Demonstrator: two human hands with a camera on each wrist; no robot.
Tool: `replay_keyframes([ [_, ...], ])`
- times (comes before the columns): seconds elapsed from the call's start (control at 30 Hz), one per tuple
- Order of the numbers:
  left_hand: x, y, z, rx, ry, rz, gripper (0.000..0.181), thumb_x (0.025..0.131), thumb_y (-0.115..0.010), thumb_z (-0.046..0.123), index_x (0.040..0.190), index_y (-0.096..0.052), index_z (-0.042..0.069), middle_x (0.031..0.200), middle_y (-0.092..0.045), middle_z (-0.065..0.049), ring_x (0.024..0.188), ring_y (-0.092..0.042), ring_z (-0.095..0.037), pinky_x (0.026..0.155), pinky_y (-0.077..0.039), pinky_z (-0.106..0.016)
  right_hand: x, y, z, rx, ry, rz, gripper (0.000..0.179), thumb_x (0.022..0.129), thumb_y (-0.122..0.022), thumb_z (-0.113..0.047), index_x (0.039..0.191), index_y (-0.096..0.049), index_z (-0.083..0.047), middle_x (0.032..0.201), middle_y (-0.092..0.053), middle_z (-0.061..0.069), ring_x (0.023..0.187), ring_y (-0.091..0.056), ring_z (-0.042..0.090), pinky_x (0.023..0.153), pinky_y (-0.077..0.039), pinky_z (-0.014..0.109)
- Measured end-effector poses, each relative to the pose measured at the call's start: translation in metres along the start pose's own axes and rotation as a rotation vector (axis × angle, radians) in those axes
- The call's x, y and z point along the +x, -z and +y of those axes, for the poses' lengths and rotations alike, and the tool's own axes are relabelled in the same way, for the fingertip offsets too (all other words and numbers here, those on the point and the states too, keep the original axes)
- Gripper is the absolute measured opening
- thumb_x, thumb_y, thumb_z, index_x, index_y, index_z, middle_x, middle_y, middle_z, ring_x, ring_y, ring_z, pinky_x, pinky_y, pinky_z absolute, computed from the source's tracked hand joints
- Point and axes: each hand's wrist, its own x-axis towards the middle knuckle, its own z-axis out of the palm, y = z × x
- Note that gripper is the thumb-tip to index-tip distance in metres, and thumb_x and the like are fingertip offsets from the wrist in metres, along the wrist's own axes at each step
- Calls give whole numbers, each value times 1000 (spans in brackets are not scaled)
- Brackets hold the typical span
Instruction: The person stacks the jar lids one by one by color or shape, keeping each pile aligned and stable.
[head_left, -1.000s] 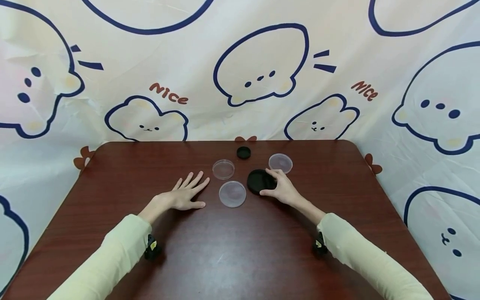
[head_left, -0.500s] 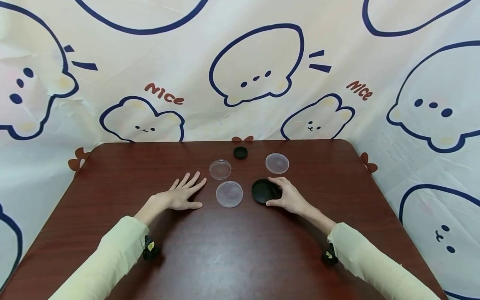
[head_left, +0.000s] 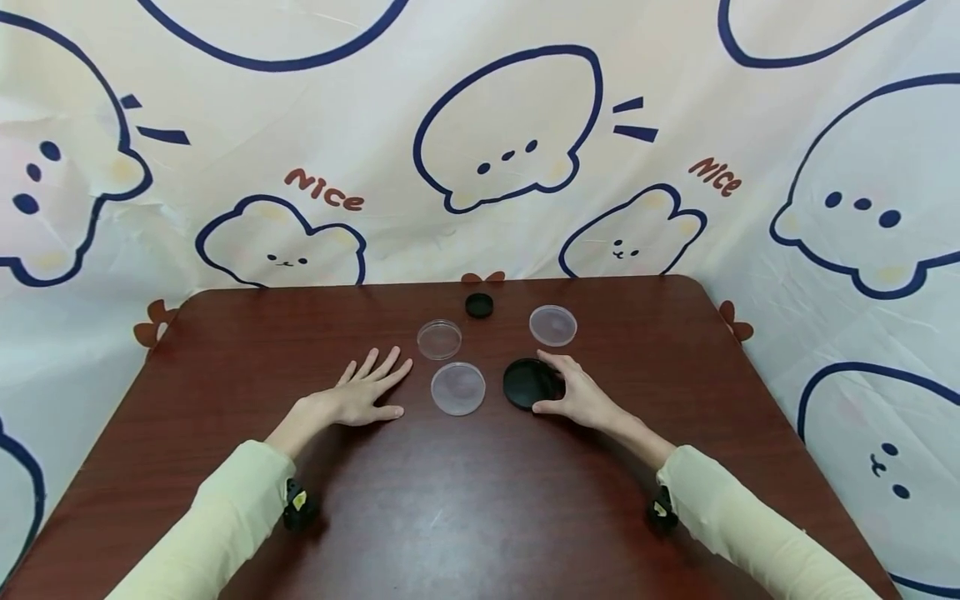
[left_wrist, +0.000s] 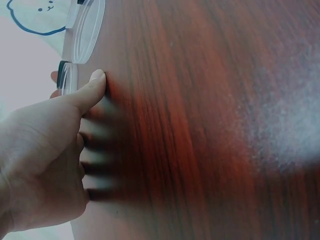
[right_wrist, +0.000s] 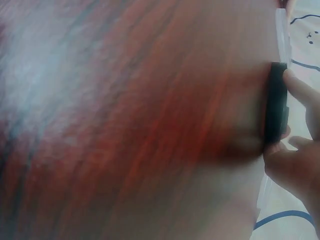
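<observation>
A black round dish (head_left: pixel 531 384) lies on the table in the head view, right of centre. My right hand (head_left: pixel 579 396) grips its right side, thumb at the near edge and fingers at the far edge. In the right wrist view the black dish (right_wrist: pixel 276 102) appears edge-on between thumb and fingers. My left hand (head_left: pixel 357 397) rests on the table palm down with fingers spread, holding nothing. Beside the black dish sits a large clear round dish (head_left: pixel 458 388), between the two hands. The left wrist view shows my left hand (left_wrist: pixel 45 160) from the side, thumb pointing towards the clear dishes.
A smaller clear dish (head_left: pixel 439 340) lies behind the large one. Farther back is a small black round dish (head_left: pixel 479 305), and another clear dish (head_left: pixel 552 325) lies behind my right hand. A cartoon-printed cloth (head_left: pixel 480 242) hangs around the brown table (head_left: pixel 450 517).
My right hand has slid the black dish a little to the right and nearer, then stopped. The left hand has stayed in place. The head view has shifted slightly.
</observation>
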Motion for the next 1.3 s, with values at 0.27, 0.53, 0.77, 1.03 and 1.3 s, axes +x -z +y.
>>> replay_keyframes([
  [0.27, -1, -2, -1, -37, -7, 1, 77, 97, -56, 40, 155, -16, 9, 159, 1, -21, 142, 7, -47, 107, 2, -66, 13, 4, -2, 144, 54, 90, 71, 78, -80, -4, 139, -45, 5, 135, -42, 24, 121, -43, 42, 102, -37, 51],
  [0.53, 2, -1, -10, -46, -40, 13, 79, 96, -53, 50, 156, -15, 15, 160, 3, -18, 141, 9, -47, 105, 5, -67, 31, 20, -33, 259, 77, 56, 61, 84, -71, 6, 137, -42, 14, 137, -40, 34, 124, -40, 51, 101, -35, 57],
  [0.77, 1, 2, -4, -32, -39, -4, 78, 96, -53, 48, 155, -17, 11, 159, 0, -20, 141, 6, -48, 106, 2, -66, 71, 14, -9, 244, 22, 72, 62, 87, -71, -4, 141, -41, 7, 141, -40, 25, 128, -41, 44, 104, -36, 49],
  [1.03, 0, -2, -6, -5, -23, 12, 77, 97, -55, 43, 155, -17, 9, 159, 0, -21, 142, 5, -47, 107, 1, -65, 121, -2, -20, 171, -75, 49, 59, 89, -71, -11, 141, -47, -2, 140, -37, 19, 126, -45, 35, 101, -40, 44],
  [1.3, 3, -12, -17, -15, -41, 44, 77, 97, -53, 46, 156, -16, 14, 161, 1, -16, 143, 7, -44, 107, 3, -64, 157, -20, -22, 87, -205, 76, 63, 86, -74, -11, 141, -45, 0, 138, -39, 22, 117, -49, 31, 96, -43, 39],
])
